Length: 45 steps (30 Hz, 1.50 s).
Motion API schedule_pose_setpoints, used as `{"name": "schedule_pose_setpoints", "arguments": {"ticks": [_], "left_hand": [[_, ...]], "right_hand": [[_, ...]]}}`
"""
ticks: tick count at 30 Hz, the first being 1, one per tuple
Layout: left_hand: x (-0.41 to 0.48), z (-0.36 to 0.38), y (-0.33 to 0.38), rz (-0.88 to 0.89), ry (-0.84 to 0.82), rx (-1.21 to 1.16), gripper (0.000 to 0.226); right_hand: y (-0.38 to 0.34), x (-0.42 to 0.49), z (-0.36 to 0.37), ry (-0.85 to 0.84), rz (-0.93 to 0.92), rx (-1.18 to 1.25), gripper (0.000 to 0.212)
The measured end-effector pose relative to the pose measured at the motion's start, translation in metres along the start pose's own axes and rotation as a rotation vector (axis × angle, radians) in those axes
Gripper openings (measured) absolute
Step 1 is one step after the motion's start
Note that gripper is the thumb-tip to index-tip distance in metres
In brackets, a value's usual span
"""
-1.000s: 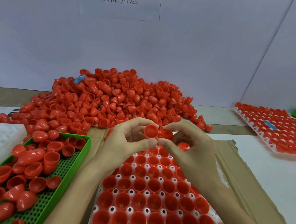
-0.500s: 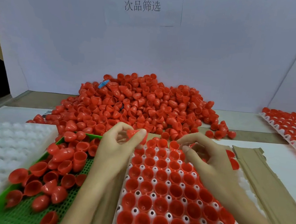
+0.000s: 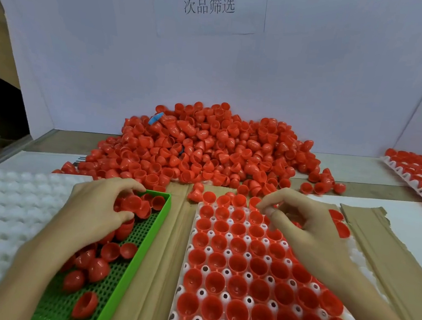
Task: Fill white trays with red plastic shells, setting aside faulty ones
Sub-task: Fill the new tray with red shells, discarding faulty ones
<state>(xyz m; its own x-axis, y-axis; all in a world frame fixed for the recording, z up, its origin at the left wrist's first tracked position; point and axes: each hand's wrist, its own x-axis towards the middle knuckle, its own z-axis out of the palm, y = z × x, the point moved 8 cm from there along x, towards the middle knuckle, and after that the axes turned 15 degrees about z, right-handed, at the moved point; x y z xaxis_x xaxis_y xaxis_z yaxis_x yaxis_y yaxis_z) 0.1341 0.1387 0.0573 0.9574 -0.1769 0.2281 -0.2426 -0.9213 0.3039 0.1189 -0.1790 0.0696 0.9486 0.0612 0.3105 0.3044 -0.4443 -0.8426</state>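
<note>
Left hand pinches a red shell over the green tray; right hand, curled above the white tray, grip unclear

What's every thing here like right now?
Left hand, grips a red shell at the green tray.
Right hand, curled at the white tray's far row, grip unclear.
White tray, mostly filled, open sides up.
Green tray, partly filled.
Shell pile, loose heap behind.
</note>
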Motion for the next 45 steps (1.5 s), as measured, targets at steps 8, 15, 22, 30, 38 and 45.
{"name": "schedule_pose_setpoints", "arguments": {"ticks": [8, 15, 22, 30, 38, 45], "left_hand": [[0.009, -0.007, 0.029, 0.125, 0.14, -0.032, 0.038], [0.094, 0.052, 0.115, 0.359, -0.071, 0.072, 0.03], [0.189, 0.108, 0.12, 0.369, -0.302, 0.096, 0.054], [0.209, 0.141, 0.118, 0.342, -0.229, 0.261, 0.073], [0.214, 0.141, 0.12, 0.399, -0.105, 0.29, 0.069], [0.21, 0.114, 0.118, 0.388, 0.177, -0.026, 0.022]], "right_hand": [[0.001, 0.0, -0.002, 0.0, 0.023, 0.02, 0.024], [-0.006, 0.0, -0.006, -0.006, 0.028, 0.035, 0.032], [-0.018, 0.048, -0.026, 0.051, 0.007, -0.128, 0.026], [0.061, 0.177, 0.026, -0.117, 0.194, -0.814, 0.067], [0.102, 0.212, 0.071, -0.24, 0.173, -0.843, 0.053], [0.097, 0.204, 0.047, -0.107, 0.045, -0.718, 0.023]]}}
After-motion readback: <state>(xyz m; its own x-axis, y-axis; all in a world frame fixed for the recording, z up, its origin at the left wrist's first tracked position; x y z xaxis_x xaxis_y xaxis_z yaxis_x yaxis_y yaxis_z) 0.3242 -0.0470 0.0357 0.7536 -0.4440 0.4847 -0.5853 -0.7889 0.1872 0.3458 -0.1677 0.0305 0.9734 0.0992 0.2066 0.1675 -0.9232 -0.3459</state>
